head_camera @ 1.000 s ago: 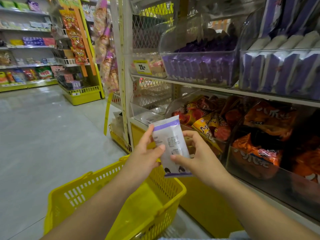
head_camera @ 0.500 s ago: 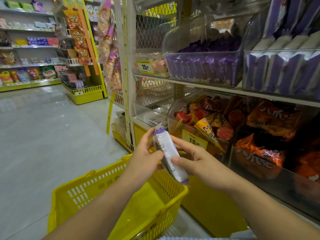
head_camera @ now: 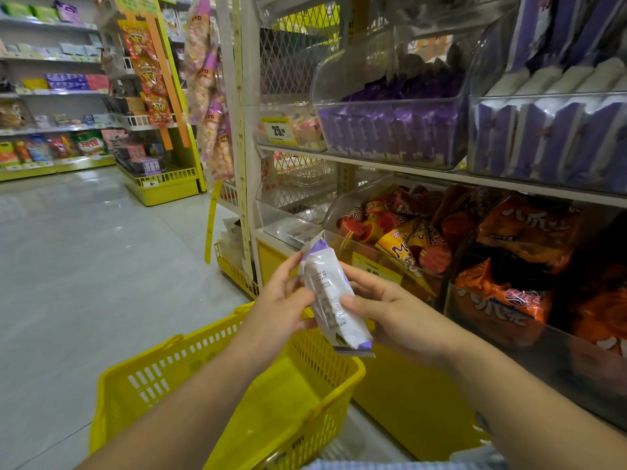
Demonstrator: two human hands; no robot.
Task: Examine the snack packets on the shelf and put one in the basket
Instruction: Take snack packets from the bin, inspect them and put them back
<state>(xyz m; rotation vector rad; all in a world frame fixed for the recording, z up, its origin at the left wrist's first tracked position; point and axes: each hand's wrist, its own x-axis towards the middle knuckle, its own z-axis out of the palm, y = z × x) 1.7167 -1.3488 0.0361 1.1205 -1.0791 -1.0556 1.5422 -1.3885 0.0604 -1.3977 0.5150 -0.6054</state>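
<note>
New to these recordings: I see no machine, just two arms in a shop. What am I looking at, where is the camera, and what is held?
There is no robot: a person works with bare hands. The camera sits on the person's head, looking forward and down, so the arms enter from below. The left hand and right hand both hold one white-and-purple snack packet, its small print facing the camera. Beneath it is a yellow basket; the packet is not yet inside. On the right, a shelf carries purple packets above and orange packets below.
</note>
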